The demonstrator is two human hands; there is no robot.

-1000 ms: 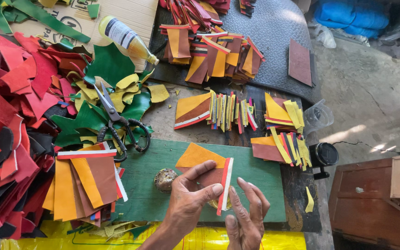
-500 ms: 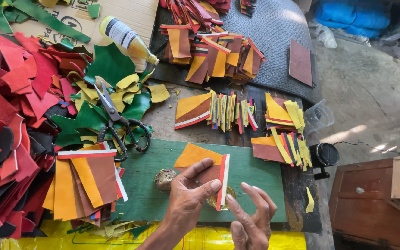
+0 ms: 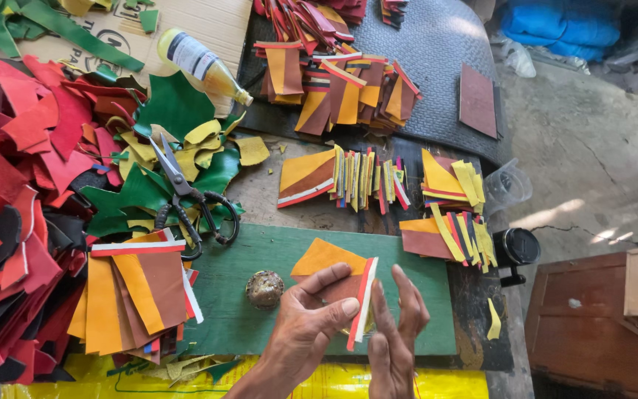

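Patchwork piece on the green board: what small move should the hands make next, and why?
Probably press the red-and-white strip flat along the right edge of the patchwork piece. The left hand pins the orange-and-brown piece on the green board, thumb and forefinger on it, while the right hand stands open beside the strip, which looks raised on edge rather than lying flat.

Left hand (image 3: 311, 325) and right hand (image 3: 393, 332) cover the lower part of the patchwork piece (image 3: 334, 270). Wrists cut off at 6 o'clock. Red scrap pile (image 3: 16, 185) runs off-frame at 9. Blue bag (image 3: 555, 26) clipped at 1.
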